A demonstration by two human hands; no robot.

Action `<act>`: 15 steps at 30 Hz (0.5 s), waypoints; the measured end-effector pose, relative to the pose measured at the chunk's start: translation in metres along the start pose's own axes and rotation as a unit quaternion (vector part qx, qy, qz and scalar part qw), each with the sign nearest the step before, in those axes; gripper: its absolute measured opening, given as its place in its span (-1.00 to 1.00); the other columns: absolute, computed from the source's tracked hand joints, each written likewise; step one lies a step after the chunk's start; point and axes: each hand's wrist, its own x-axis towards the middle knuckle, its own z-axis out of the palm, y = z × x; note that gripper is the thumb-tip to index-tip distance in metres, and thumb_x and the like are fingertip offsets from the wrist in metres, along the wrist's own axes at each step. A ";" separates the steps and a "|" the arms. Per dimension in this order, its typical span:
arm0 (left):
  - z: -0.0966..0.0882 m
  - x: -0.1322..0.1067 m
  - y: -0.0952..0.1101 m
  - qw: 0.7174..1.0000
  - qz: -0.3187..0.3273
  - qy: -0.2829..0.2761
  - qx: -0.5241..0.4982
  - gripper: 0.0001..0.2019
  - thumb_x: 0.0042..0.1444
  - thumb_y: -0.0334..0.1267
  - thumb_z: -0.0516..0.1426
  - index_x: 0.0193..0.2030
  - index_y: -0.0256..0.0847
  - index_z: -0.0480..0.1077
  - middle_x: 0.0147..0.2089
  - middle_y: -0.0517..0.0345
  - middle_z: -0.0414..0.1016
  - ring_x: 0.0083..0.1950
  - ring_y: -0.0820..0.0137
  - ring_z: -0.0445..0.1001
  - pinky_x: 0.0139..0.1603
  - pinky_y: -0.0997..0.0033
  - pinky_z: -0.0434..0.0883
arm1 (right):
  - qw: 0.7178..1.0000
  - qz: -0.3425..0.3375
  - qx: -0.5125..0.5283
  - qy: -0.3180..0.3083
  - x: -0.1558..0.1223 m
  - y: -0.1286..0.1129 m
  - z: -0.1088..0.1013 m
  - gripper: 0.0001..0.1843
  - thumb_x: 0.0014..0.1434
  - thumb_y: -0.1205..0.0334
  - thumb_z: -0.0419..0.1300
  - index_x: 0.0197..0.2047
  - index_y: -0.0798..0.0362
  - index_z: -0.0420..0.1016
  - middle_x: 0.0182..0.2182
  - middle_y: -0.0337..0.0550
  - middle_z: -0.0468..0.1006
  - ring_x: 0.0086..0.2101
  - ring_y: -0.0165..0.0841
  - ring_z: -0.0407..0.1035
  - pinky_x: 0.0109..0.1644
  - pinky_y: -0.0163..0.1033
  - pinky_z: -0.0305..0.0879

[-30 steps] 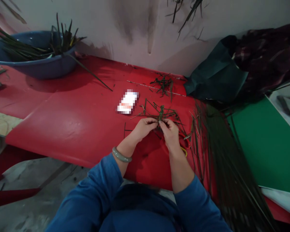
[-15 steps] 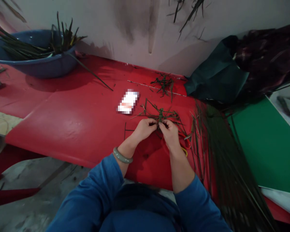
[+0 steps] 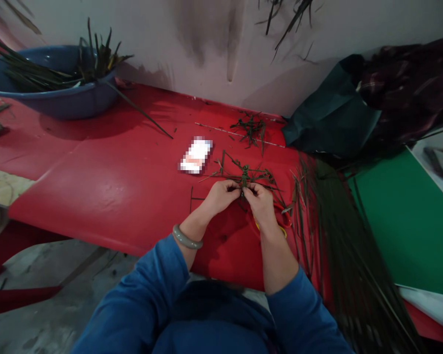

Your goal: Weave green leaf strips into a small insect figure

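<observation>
So the knotted leaf piece [image 3: 245, 172] got nudged slightly toward 6 o'clock. It's fingertip-pinched between the left hand [image 3: 220, 198] and right hand [image 3: 260, 202], sticking out at 12, long axis roughly 12-to-6, neither hand really nearer.

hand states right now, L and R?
Left hand: closed, fingertips pinching the lower end of the small knotted leaf piece.
Right hand: closed, thumb and fingers pinching the same piece from the other side.

Leaf piece [image 3: 245, 173] between hands [image 3: 221, 197], basin [image 3: 68, 102] far left, fronds [image 3: 354, 236] right
</observation>
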 end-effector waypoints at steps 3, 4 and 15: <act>0.000 0.000 0.000 1.000 -0.002 0.000 -0.002 -0.89 -0.11 -0.32 0.06 -0.49 -0.29 0.39 -0.51 0.21 0.39 -0.47 0.52 0.27 -0.40 0.50 0.24 | 1.000 0.005 -0.009 0.002 0.000 -0.002 0.000 -0.80 -0.07 0.12 0.14 -0.42 0.08 0.44 -0.51 -0.25 0.48 -0.48 -0.41 0.29 -0.37 -0.29 0.19; 0.000 0.000 0.001 1.000 -0.003 -0.002 -0.002 -0.89 -0.11 -0.32 0.06 -0.48 -0.29 0.39 -0.51 0.21 0.39 -0.46 0.53 0.28 -0.40 0.50 0.24 | 1.000 0.007 -0.016 0.000 0.000 -0.003 -0.001 -0.80 -0.07 0.13 0.13 -0.42 0.09 0.44 -0.52 -0.25 0.47 -0.49 -0.41 0.28 -0.38 -0.29 0.19; -0.001 0.000 0.003 0.999 -0.011 -0.009 0.034 -0.90 -0.11 -0.32 0.05 -0.50 -0.30 0.34 -0.53 0.24 0.32 -0.48 0.54 0.22 -0.44 0.51 0.18 | 0.992 -0.019 -0.123 -0.025 -0.001 -0.010 -0.002 -0.75 -0.03 0.14 0.03 -0.37 0.11 0.42 -0.46 -0.13 0.49 -0.43 -0.33 0.33 -0.31 -0.24 0.23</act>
